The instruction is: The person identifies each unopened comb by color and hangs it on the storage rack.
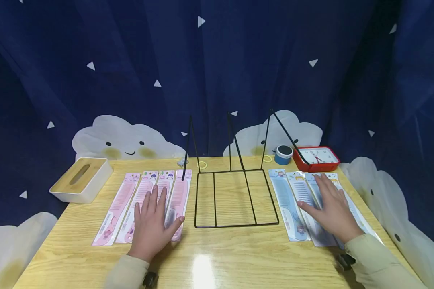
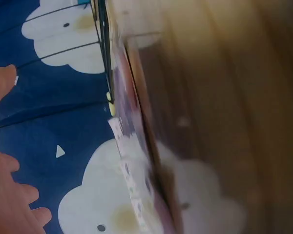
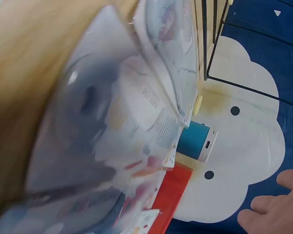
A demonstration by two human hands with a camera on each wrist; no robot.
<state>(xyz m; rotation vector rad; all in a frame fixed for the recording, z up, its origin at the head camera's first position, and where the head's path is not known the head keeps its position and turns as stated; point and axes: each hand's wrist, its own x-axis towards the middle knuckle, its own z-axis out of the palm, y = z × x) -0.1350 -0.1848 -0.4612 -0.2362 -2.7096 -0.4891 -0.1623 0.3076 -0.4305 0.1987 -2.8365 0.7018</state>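
Pink combs in clear packs, such as the leftmost one [image 1: 116,208], lie in a row on the left of the table. Over the middle of that row my left hand [image 1: 150,230] hovers or rests, fingers spread; contact is unclear. On the right lie blue packaged combs, the nearest to the middle being one pack [image 1: 289,204]. My right hand [image 1: 334,210] is above the other blue packs, its fingers straight and thumb out to the side. Neither hand holds anything. Between the rows stands a black wire rack [image 1: 236,226] with upright triangular dividers.
A white tissue box [image 1: 90,192] with a wooden lid sits back left. Behind the right row are a blue round device [image 1: 283,155] and a red clock [image 1: 317,160]. Yellow rings [image 1: 202,165] lie near the rack's back edge, before a dark blue curtain [image 1: 217,72].
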